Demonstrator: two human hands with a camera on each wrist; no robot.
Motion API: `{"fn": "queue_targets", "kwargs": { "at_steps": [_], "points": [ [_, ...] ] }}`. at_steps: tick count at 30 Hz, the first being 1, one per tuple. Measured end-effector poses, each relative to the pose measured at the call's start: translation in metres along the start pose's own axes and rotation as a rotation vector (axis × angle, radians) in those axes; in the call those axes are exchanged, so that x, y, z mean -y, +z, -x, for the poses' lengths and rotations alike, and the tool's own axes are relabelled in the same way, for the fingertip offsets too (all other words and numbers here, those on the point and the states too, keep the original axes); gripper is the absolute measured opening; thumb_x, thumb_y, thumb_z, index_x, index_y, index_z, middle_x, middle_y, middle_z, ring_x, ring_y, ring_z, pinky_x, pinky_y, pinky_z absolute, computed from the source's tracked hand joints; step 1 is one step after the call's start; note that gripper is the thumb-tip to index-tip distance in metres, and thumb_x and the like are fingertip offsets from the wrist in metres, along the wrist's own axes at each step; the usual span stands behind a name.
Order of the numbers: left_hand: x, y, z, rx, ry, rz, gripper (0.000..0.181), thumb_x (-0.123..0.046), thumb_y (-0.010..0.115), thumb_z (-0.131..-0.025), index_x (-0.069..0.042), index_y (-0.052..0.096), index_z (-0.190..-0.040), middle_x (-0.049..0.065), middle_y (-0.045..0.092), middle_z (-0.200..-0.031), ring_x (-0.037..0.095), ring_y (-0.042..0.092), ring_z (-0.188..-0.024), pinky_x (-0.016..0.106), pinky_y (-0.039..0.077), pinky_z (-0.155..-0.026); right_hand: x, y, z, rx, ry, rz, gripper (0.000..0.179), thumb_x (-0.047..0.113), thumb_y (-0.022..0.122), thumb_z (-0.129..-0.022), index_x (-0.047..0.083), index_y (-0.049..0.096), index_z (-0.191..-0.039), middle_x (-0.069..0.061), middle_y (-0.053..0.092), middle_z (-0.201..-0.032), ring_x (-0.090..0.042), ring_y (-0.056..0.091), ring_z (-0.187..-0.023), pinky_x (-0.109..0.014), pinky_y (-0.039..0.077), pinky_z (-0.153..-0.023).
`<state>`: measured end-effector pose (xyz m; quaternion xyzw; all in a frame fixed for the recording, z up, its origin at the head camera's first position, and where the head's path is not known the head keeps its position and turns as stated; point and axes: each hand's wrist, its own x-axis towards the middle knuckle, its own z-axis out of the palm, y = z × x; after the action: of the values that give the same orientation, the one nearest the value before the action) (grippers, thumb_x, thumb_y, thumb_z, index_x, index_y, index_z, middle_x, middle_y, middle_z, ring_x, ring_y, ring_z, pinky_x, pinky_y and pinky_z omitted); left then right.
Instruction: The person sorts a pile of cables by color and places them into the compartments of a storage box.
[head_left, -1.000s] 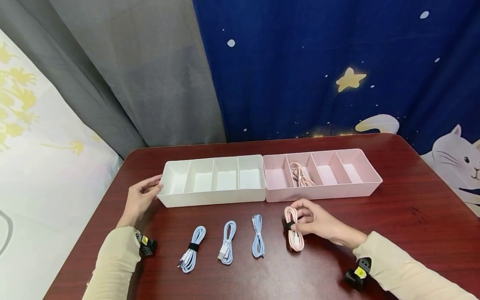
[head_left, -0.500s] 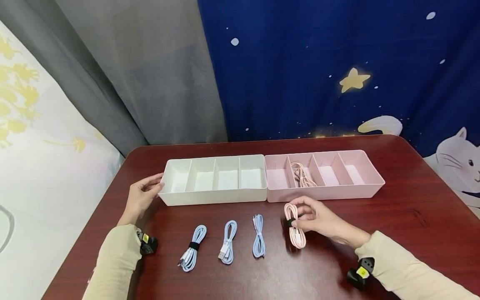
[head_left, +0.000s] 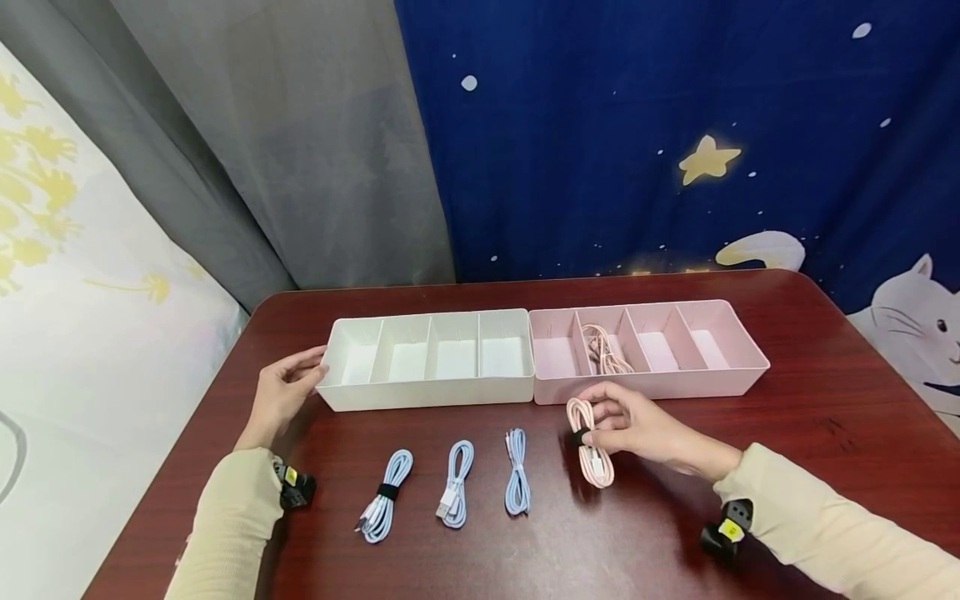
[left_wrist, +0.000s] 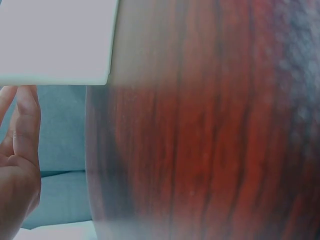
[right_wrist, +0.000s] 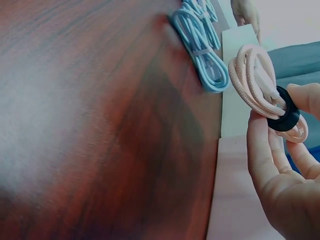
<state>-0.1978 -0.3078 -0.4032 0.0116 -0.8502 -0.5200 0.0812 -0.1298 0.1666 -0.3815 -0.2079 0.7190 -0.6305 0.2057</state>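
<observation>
My right hand [head_left: 637, 429] pinches a coiled pink USB cable [head_left: 597, 465] at its black strap, just above the table and in front of the pink box. In the right wrist view, thumb and fingers close round the pink cable [right_wrist: 257, 82]. My left hand [head_left: 281, 396] touches the left end of the white divided box [head_left: 435, 394] with fairly straight fingers; the left wrist view has these fingers [left_wrist: 26, 120] against the box wall. To the right, end to end with it, stands the pink divided box [head_left: 645, 386]. Another pink cable [head_left: 606, 354] lies in its second compartment from the left.
Three coiled blue cables lie on the dark red table [head_left: 450, 567] in front of the white box: a black-strapped cable [head_left: 386, 496], a cable with a white plug [head_left: 456, 483] and a narrow bundle [head_left: 517, 472]. Curtains [head_left: 337, 150] hang behind the table.
My right hand has lifted the pink cable slightly and moved it a little toward the boxes. The left hand stays at the white box's end. The head view shifted slightly.
</observation>
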Motion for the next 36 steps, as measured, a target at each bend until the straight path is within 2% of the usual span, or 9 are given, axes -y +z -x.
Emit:
{"fn": "queue_targets", "kwargs": {
  "at_steps": [13, 22, 31, 36],
  "points": [
    [-0.002, 0.002, 0.003, -0.013, 0.020, -0.033, 0.041, -0.020, 0.061, -0.085, -0.002, 0.054, -0.121, -0.014, 0.056, -0.088, -0.001, 0.054, -0.073, 0.018, 0.048, -0.059, 0.020, -0.001, -0.005, -0.029, 0.018, 0.066, 0.049, 0.002, 0.064, -0.077, -0.009, 0.040, -0.118, -0.016, 0.056, -0.094, -0.020, 0.059, -0.078, -0.031, 0.050, -0.066],
    [-0.004, 0.000, 0.005, -0.015, -0.002, -0.002, 0.043, -0.021, 0.062, -0.084, 0.000, 0.054, -0.120, -0.017, 0.056, -0.087, -0.003, 0.055, -0.074, 0.017, 0.047, -0.060, 0.022, 0.002, -0.012, 0.012, 0.033, 0.062, 0.049, 0.001, 0.066, -0.076, -0.009, 0.040, -0.117, -0.015, 0.057, -0.093, -0.018, 0.060, -0.079, -0.031, 0.050, -0.066],
    [-0.005, 0.001, 0.003, -0.016, 0.004, 0.005, 0.043, -0.022, 0.062, -0.084, 0.000, 0.054, -0.120, -0.017, 0.056, -0.087, -0.003, 0.055, -0.074, 0.017, 0.048, -0.060, 0.031, -0.003, -0.019, 0.009, 0.056, 0.104, 0.050, 0.002, 0.066, -0.076, -0.009, 0.039, -0.117, -0.013, 0.055, -0.090, -0.017, 0.059, -0.077, -0.029, 0.049, -0.065],
    [-0.005, 0.001, 0.003, -0.018, 0.005, 0.007, 0.043, -0.021, 0.062, -0.084, 0.000, 0.054, -0.120, -0.017, 0.056, -0.087, -0.003, 0.055, -0.073, 0.017, 0.048, -0.060, 0.035, -0.008, -0.024, 0.007, 0.062, 0.083, 0.051, 0.001, 0.065, -0.076, -0.009, 0.038, -0.118, -0.012, 0.056, -0.091, -0.017, 0.059, -0.078, -0.031, 0.050, -0.066]
  ]
}}
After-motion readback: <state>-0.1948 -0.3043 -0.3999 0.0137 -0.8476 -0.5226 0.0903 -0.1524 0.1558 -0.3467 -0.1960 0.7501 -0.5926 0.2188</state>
